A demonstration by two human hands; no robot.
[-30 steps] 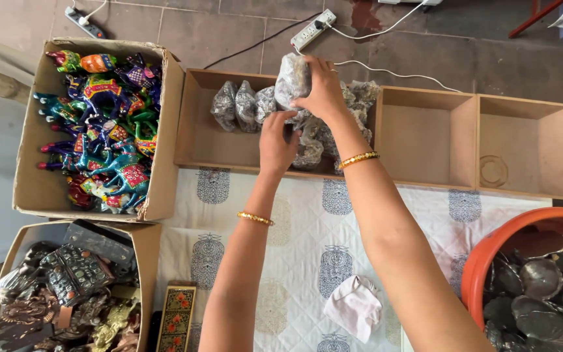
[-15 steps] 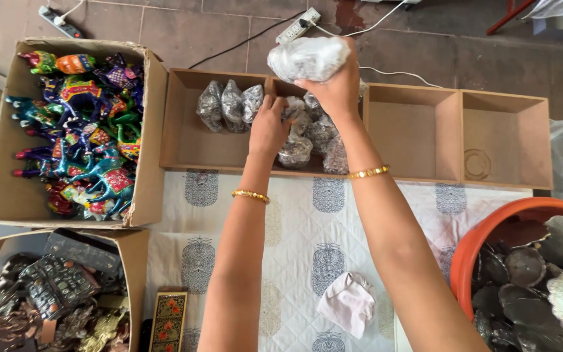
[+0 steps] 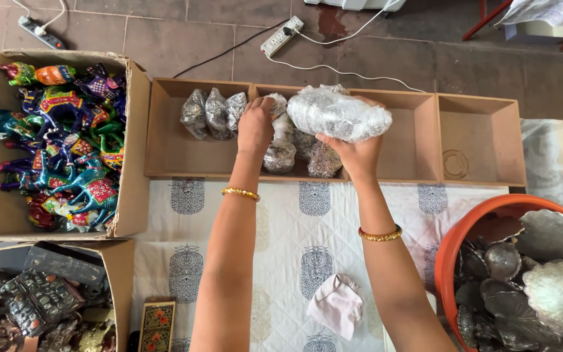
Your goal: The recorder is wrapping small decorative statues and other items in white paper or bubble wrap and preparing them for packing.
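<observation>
Hands are two here, both bare, each with one gold bangle on the wrist. The right hand (image 3: pixel 358 151) holds one big shiny bundle wrapped in clear plastic (image 3: pixel 338 114), with the fingers curled under it and the thumb on its near side, just above the long brown wooden tray with four boxes in a row (image 3: pixel 483 179). The left hand (image 3: pixel 255 124) reaches into the second box, and its fingers are bent down onto the small wrapped silver bundles (image 3: pixel 280 156) there; how hard they press I cannot tell. Three more small wrapped bundles (image 3: pixel 213 112) stand in the first box, and about four sit in the second. The last two boxes hold no bundles. Half a second ago the big bundle was held higher, over the back edge of the tray; now it is lower and closer to the boxes, and the left hand has stayed on the pile. One cardboard box of bright painted toy animals (image 3: pixel 53 137) sits to the left, one more cardboard box of dark metal things (image 3: pixel 27 303) below it, one round orange tub of silver shell-shaped plates (image 3: pixel 522 274) to the right, and one crumpled pink cloth (image 3: pixel 337 305) lies on the white printed sheet (image 3: pixel 307 221).
</observation>
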